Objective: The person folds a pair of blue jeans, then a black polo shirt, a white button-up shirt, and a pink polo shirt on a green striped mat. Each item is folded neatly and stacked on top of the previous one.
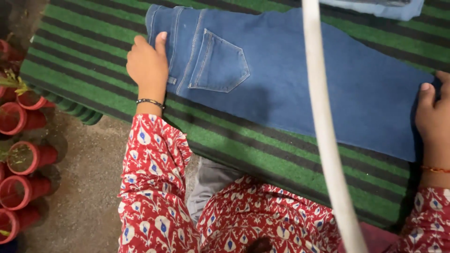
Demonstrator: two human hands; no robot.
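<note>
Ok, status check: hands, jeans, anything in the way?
Left hand flat on jeans at waistband. Right hand gripping the leg end. White cord hangs across view, over the striped green mat.

Open striped mat [84,51] left of the jeans [290,79]; white cord [323,126] crosses the middle; red flowerpots [23,154] crowd the floor's left edge.

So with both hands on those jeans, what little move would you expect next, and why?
Probably a fold: the right hand carrying its end over toward the left hand. The blue jeans lie flat and smooth on the green striped mat, with one hand resting at each end.
</note>
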